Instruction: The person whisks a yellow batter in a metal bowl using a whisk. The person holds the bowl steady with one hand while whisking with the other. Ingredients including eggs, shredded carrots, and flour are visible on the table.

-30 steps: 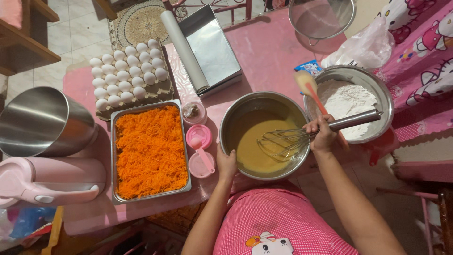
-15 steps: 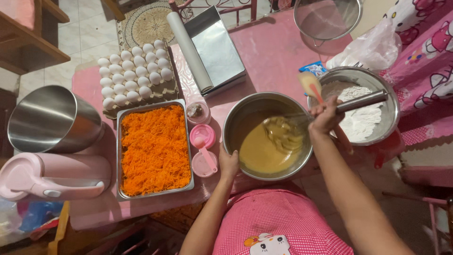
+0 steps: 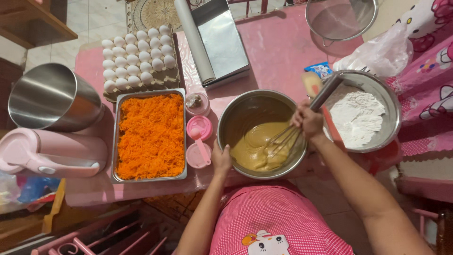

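A steel mixing bowl (image 3: 245, 106) holds tan batter (image 3: 255, 148) near the table's front edge. My right hand (image 3: 309, 123) grips a metal whisk (image 3: 283, 139) whose wires sit in the batter. My left hand (image 3: 221, 159) clasps the bowl's near left rim. To the right stands a second steel bowl (image 3: 391, 108) with white flour (image 3: 356, 118); a spatula (image 3: 312, 84) with a pale blade leans on its left rim.
A steel tray of grated carrot (image 3: 150, 136) lies left of the bowl, a carton of white eggs (image 3: 138, 55) behind it. Pink measuring cups (image 3: 199, 134), a pink stand mixer (image 3: 52, 153) with its steel bowl (image 3: 54, 97), a foil roll (image 3: 194, 40), a sieve (image 3: 340, 19) and a plastic bag (image 3: 377, 52) surround them.
My right hand has swung the whisk round in the batter, from the bowl's right side toward its near middle. My left hand has stayed on the rim.
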